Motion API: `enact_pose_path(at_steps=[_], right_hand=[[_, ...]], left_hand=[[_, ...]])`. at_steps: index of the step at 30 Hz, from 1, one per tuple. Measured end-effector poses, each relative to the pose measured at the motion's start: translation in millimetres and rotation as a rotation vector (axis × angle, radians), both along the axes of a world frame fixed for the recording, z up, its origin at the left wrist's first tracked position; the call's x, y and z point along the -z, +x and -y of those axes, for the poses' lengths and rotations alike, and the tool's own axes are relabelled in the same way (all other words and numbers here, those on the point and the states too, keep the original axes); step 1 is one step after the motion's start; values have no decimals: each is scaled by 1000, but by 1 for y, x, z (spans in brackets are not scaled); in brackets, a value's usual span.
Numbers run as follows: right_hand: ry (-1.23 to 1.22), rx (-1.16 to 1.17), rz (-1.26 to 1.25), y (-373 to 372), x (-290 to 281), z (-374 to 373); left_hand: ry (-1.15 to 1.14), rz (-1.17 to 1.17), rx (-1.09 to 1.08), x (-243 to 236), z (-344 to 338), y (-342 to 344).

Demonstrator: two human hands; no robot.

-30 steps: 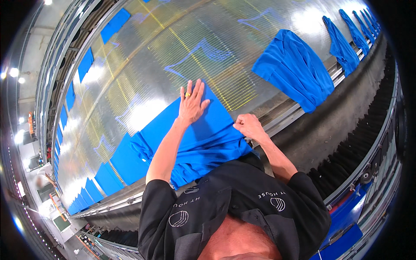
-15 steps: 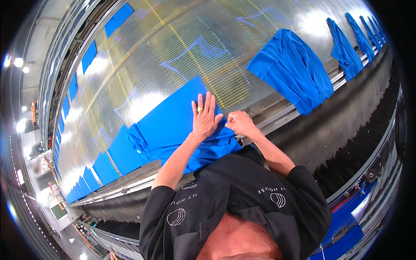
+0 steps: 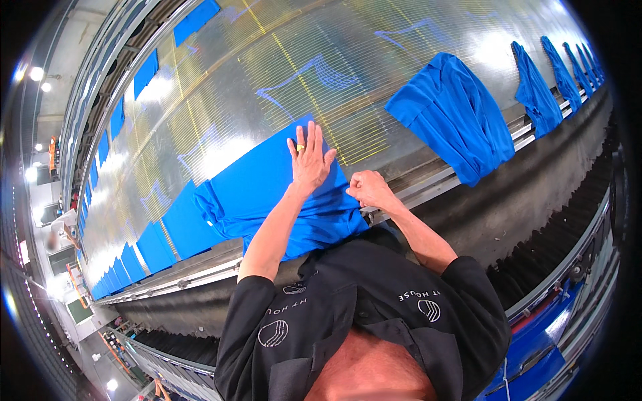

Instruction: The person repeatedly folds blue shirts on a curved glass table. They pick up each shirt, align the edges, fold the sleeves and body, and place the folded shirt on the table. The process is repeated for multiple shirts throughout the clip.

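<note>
A blue fabric piece (image 3: 257, 177) lies before me on the long table, smooth on its far part and bunched into folds near my body. My left hand (image 3: 311, 160), with a ring on one finger, presses flat on it close to its right edge, fingers stretched out. At that same edge, nearer to me, my right hand (image 3: 370, 190) is closed with fingertips pinching the fabric's side. The fingertips partly hide the bit of cloth they hold.
To the right, another blue fabric piece (image 3: 458, 117) hangs over the table's near rail (image 3: 428, 190), with several more beyond it. Flat blue pieces (image 3: 150, 246) line the table's left part. Yellow lines and blue marks cover the shiny tabletop (image 3: 361, 110).
My left hand has slid slightly away from me and leftward over the fabric, opening a wider gap to my right hand. My right hand keeps its pinch at the edge.
</note>
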State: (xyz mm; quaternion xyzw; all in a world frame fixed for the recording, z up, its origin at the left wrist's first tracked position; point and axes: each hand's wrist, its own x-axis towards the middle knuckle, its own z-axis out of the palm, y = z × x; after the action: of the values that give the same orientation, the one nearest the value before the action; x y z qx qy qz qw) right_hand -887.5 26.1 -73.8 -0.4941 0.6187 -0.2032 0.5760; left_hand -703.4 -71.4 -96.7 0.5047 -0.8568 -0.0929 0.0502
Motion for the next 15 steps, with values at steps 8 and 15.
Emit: enact_pose_path(at_steps=[8, 15], right_hand=[[-130, 43, -157, 5, -6, -8], [-533, 398, -381, -1, -47, -64]], left_hand=[[167, -156, 78, -28, -72, 24], [-317, -757, -742, -57, -206, 151]])
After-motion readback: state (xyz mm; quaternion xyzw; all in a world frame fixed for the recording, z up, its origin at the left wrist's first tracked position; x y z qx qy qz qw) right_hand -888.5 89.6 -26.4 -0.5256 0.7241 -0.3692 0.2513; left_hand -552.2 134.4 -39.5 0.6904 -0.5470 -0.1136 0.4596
